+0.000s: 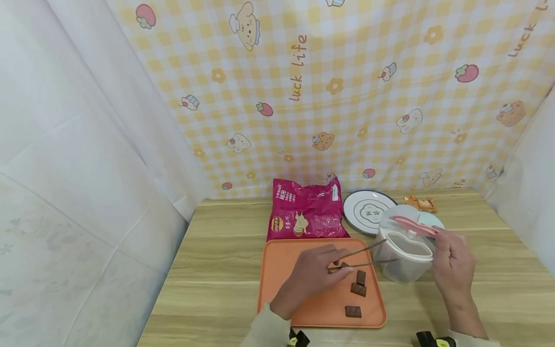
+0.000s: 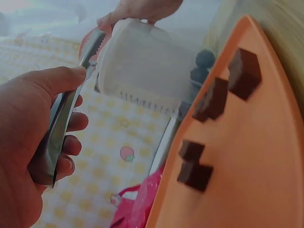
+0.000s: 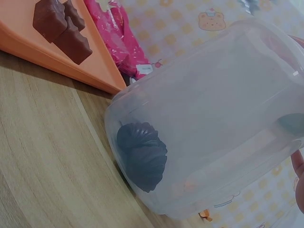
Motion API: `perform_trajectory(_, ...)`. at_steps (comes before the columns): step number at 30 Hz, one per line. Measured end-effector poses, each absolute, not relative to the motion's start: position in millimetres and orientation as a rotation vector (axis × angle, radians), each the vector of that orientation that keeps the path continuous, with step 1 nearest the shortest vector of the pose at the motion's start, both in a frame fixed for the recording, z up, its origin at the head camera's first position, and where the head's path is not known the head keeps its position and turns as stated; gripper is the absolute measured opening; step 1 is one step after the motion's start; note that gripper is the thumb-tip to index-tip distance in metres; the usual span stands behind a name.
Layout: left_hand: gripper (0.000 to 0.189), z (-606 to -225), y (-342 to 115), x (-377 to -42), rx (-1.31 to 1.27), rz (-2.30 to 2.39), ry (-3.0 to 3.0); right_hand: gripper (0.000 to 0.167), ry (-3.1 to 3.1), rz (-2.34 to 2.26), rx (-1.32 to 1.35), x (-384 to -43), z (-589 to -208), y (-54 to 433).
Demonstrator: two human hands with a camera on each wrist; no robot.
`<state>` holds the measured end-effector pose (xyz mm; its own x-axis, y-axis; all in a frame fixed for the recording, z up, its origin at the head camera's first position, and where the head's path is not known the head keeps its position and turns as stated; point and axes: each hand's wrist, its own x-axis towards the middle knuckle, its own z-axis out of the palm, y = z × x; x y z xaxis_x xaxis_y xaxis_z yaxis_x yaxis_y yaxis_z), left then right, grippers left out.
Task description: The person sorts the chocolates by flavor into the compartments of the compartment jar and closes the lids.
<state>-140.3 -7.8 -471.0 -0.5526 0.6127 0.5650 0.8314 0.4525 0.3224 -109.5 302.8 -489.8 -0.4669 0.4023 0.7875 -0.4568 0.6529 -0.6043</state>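
My left hand [image 1: 309, 275] grips metal tongs [image 2: 65, 116] over the orange tray. The tongs' arms are spread with nothing between them, and their tips overlap the near left side of a translucent plastic container [image 1: 401, 270] in the head view. At that container's right, my right hand [image 1: 454, 260] holds the raised pink flap [image 1: 412, 225] of its lid, leaving the opening uncovered. Dark ridged pieces [image 3: 145, 159] lie at the bottom inside. Several brown chocolate pieces [image 1: 353, 311] are on the tray's right half, one partly hidden behind the left hand.
The orange tray [image 1: 277, 255] has a raised rim close to the container. Behind it lies a magenta snack bag [image 1: 310, 209]. A white plate [image 1: 356, 205] with a dark rim sits behind the container, and small orange packets [image 1: 427, 204] are at the back right, near the patterned curtain.
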Motion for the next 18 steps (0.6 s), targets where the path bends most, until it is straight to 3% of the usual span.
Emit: perform_trajectory(18,0.033,-497.7,-124.5,-144.2,-0.997,-0.740,-2.462,0.030,-1.861,1.022,0.014,-105.1,-485.7,302.4)
